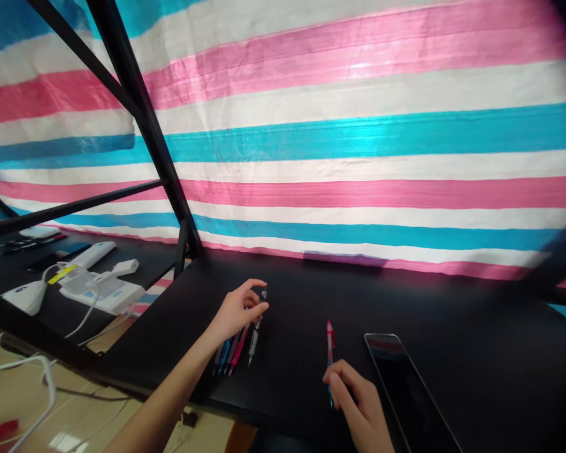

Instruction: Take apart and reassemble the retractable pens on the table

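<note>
Right hand (358, 399) pinches the near end of a red pen (330, 340), which points toward the desk's (290, 390) far edge, beside a phone (417, 396). Left hand (236, 311) curls at a grey pen's (253, 346) far end; its grip is unclear.

- You're seeing no readable text, numbers or signs.
- White device (27, 299), far left, is showing you a dark mark (22, 289), too small to read.

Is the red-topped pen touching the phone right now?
Apart. The head view shows the red-topped pen left of the phone, with a strip of black table plainly visible between their upper ends.
</note>
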A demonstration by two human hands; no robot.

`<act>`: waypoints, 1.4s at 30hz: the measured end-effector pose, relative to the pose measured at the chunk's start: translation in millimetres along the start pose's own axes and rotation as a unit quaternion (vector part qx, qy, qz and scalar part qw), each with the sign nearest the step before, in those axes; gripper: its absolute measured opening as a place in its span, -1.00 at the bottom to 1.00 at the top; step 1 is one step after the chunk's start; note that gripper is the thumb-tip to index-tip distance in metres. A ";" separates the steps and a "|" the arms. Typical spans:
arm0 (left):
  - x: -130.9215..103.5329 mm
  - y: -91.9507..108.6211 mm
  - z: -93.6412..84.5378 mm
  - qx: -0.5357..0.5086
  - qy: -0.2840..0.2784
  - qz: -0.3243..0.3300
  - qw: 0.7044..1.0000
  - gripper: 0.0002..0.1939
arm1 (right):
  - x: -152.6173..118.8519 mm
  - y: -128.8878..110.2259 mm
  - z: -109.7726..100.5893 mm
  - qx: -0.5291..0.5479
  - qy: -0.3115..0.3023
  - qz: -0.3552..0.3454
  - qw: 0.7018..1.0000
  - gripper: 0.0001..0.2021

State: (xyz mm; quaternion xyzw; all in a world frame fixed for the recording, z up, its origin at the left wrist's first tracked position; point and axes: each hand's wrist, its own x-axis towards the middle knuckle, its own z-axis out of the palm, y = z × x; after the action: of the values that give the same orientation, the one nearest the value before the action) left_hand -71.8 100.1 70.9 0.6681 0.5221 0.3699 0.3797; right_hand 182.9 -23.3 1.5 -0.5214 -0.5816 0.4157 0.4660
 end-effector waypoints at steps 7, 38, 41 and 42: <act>3.5 -5.5 7.4 0.242 -0.017 0.023 0.970 -0.63 | 0.5 3.8 2.3 -0.001 0.000 0.001 1.000 -0.54; -38.3 14.0 97.1 0.353 -0.079 0.396 0.844 -0.75 | 3.3 20.1 -2.7 0.228 0.218 -0.002 0.949 -0.71; -42.9 19.1 84.8 0.336 0.004 0.403 0.851 -0.69 | 3.7 10.9 -1.2 0.155 0.155 -0.006 0.976 -0.66; -44.2 20.4 82.2 0.330 0.021 0.408 0.851 -0.69 | 3.9 7.3 -0.6 0.123 0.127 -0.008 0.984 -0.63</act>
State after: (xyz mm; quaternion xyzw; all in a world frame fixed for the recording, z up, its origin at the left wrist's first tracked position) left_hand 1.9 43.5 48.8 0.8990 0.3022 0.3113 -0.0596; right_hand 185.0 -18.6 -5.0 -0.5045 -0.4662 0.4103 0.5999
